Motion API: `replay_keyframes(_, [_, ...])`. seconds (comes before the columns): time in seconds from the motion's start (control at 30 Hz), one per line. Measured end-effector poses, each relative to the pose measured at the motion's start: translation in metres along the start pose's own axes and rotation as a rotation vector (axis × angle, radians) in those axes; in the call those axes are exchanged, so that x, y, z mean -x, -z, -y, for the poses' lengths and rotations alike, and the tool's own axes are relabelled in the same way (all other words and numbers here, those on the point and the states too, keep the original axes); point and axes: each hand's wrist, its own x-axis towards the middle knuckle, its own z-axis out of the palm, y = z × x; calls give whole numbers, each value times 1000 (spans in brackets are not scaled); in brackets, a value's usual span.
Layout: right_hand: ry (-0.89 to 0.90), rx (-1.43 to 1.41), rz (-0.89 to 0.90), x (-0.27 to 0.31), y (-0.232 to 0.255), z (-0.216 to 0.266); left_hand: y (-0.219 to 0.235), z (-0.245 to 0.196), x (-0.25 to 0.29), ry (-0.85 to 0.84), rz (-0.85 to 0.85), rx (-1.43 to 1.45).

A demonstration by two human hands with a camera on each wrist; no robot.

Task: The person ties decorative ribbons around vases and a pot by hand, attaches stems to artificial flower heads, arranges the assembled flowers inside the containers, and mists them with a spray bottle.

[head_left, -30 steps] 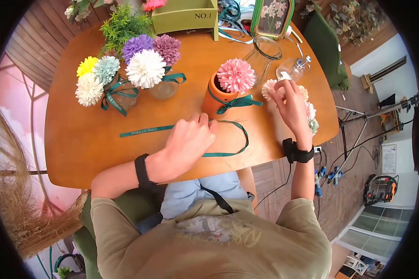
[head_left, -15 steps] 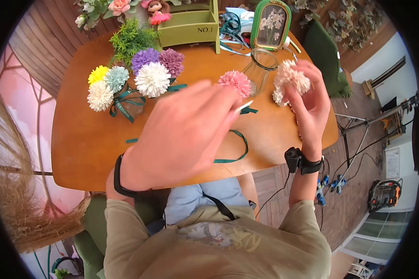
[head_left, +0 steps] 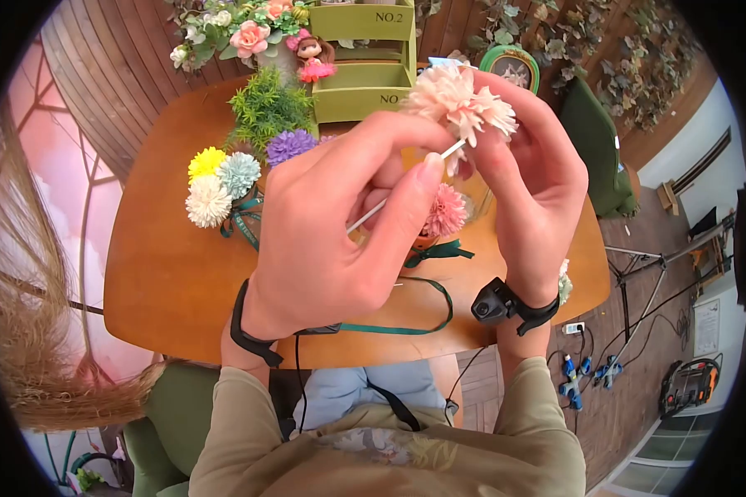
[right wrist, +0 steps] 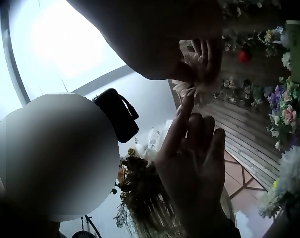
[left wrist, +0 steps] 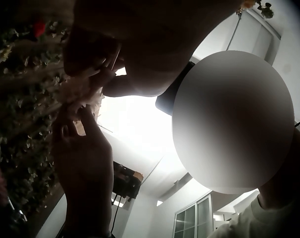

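Note:
Up in front of the chest, my left hand (head_left: 331, 224) pinches a thin white stick (head_left: 366, 217) between thumb and forefinger. My right hand (head_left: 543, 182) holds a pale peach artificial flower head (head_left: 448, 95) by its petals and underside. The stick's upper end meets the underside of the bloom, among the fingertips. In the right wrist view the flower (right wrist: 192, 62) shows dimly between both hands. Below them on the table, a pink flower (head_left: 446, 209) stands in a pot with a dark green bow (head_left: 439, 253), partly hidden by the left hand.
A dark green ribbon (head_left: 406, 330) lies in a loop near the front edge of the wooden table (head_left: 174, 290). Yellow, blue and cream flowers (head_left: 209, 200) stand at left beside a green plant (head_left: 269, 108). Behind are a green shelf (head_left: 352, 79) and a green frame (head_left: 522, 60).
The right hand picked the peach flower up from the table's right side and brought it inward. The left hand rose from the ribbon with the white stick and brought it to the flower.

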Motion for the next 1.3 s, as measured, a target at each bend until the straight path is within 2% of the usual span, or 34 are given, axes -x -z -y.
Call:
replay_keyframes(0.07, [12,-59,-83,1,-9,3,-3,3,0,-21,-15,4])
replay_keyframes(0.2, [-32,-90,-71,6,-2,0,-3,4,-2,-75,11,-52])
replay_keyframes(0.27, [17,-43,-126,6,-4,-2,-4,4,-2,-76,15,-50])
replay_keyframes(0.37, [23,-110,-81,7,-1,-6,-8,6,-1,-58,-31,-37])
replay_keyframes(0.5, [-3,-114,-131,8,-4,-4,-5,5,-2,-82,-9,-92])
replay_keyframes(0.6, [40,-34,-110,8,-1,-6,-4,7,-1,-95,-7,-106])
replay_keyframes(0.67, [158,84,-115,6,0,-8,-3,8,-1,-77,-22,-145])
replay_keyframes(0.7, [157,84,-115,5,3,-9,-2,7,-2,-76,-22,-146])
replay_keyframes(0.77, [505,501,40,4,12,-10,1,5,-3,9,55,-157])
replay_keyframes(0.9, [557,522,116,4,15,-9,2,19,-5,24,60,-30])
replay_keyframes(1.0, [492,504,151,3,19,-3,2,23,-8,49,99,-26])
replay_keyframes(1.1, [451,446,184,0,24,-1,-2,21,-9,107,9,144])
replay_keyframes(1.17, [423,541,232,-1,30,4,4,12,-15,96,156,429])
replay_keyframes(1.3, [391,556,219,-2,36,2,-7,21,-14,63,166,236])
